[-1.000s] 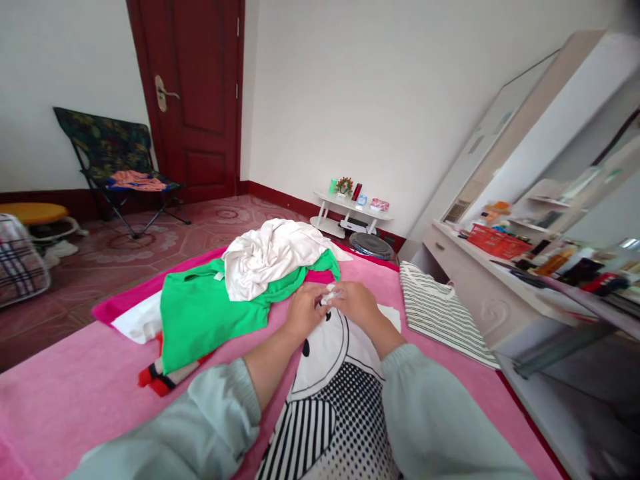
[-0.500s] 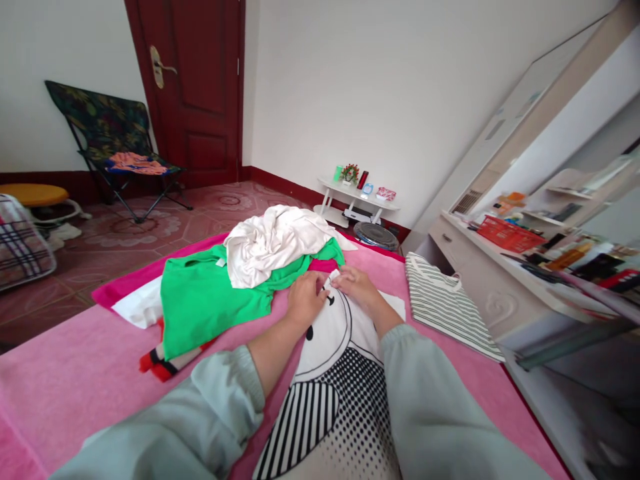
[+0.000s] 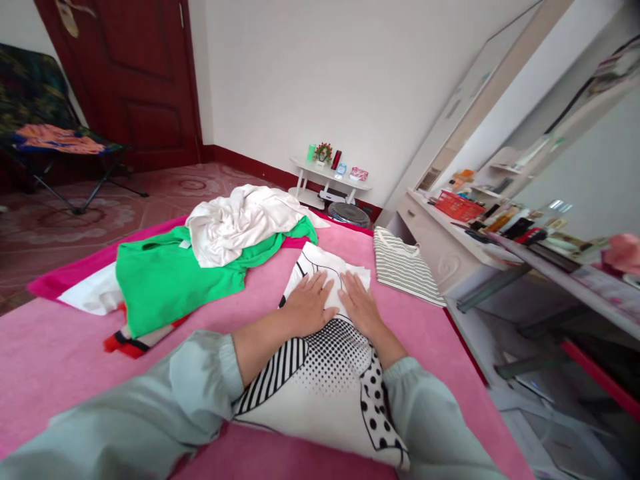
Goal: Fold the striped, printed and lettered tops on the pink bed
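Note:
A white garment printed with black stripes and dots [image 3: 320, 373] lies flat on the pink bed cover [image 3: 60, 347] in front of me. My left hand [image 3: 307, 303] and my right hand [image 3: 357, 303] rest side by side on it, palms down, fingers stretched out flat. Neither hand holds anything. Both arms wear pale grey-green sleeves. Left of my hands lies a green shirt [image 3: 165, 283] with a crumpled white garment [image 3: 235, 223] piled on top of it.
A folded striped garment [image 3: 403, 267] lies at the bed's right edge. A white dresser [image 3: 450, 243] with a red basket [image 3: 457, 207] and bottles stands on the right. A small white shelf [image 3: 330, 183] is against the far wall. A folding chair [image 3: 45, 143] and dark red door [image 3: 130, 80] are at left.
My hands were pinching the garment's far edge together; now they lie flat and open on it, nearer to me. The view has shifted down and right.

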`<state>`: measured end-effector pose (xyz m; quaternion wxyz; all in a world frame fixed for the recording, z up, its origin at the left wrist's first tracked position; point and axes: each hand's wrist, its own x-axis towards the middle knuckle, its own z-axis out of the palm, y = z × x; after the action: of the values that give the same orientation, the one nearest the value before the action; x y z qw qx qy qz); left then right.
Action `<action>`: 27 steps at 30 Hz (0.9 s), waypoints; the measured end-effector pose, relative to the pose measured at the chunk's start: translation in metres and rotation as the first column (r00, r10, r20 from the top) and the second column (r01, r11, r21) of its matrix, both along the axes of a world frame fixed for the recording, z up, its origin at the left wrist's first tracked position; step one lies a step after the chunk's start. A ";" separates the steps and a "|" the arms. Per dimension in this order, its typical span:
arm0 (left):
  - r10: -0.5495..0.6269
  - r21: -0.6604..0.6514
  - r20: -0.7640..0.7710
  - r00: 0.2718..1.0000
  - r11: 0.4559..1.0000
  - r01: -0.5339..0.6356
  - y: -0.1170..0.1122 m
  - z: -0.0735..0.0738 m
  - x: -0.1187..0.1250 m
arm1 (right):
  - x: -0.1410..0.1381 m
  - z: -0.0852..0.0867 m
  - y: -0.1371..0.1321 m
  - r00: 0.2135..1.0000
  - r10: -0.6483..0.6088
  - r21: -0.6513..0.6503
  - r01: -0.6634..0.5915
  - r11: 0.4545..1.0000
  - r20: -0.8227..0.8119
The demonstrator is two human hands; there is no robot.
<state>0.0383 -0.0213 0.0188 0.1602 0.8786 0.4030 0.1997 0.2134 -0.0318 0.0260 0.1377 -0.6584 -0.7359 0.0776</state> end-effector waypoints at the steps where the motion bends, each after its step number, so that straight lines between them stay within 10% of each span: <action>1: 0.003 0.010 -0.026 1.000 1.000 -0.003 -0.001 -0.005 0.000 | 0.000 -0.006 -0.001 0.999 -0.003 -0.045 0.005 0.999 0.052; 7: 0.034 -0.049 -0.166 0.986 0.998 -0.042 -0.003 0.003 0.001 | -0.009 0.016 -0.006 0.989 -0.024 -0.189 0.051 0.981 0.143; 11: -0.005 -0.075 -0.130 0.992 0.997 -0.005 -0.043 0.024 -0.004 | -0.024 0.041 -0.054 0.999 -0.019 -0.101 0.024 0.995 0.043; 14: -0.141 0.054 -0.030 0.990 0.988 0.142 -0.089 0.025 -0.025 | -0.027 0.031 -0.116 0.994 0.105 0.124 -0.103 0.987 -0.007; 18: -0.347 0.005 -0.039 0.937 0.938 0.347 -0.129 0.013 -0.063 | -0.011 0.003 -0.182 0.951 0.293 0.045 -0.298 0.954 0.097; 27: -0.362 -0.200 -0.032 0.932 0.916 0.349 -0.149 0.036 -0.107 | -0.003 0.001 -0.193 0.861 0.388 0.109 -0.443 0.890 0.329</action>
<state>-0.0686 -0.1701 0.0547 0.2634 0.9241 0.2590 0.0977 0.2103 -0.2251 0.0271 0.0638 -0.4724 -0.8769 -0.0619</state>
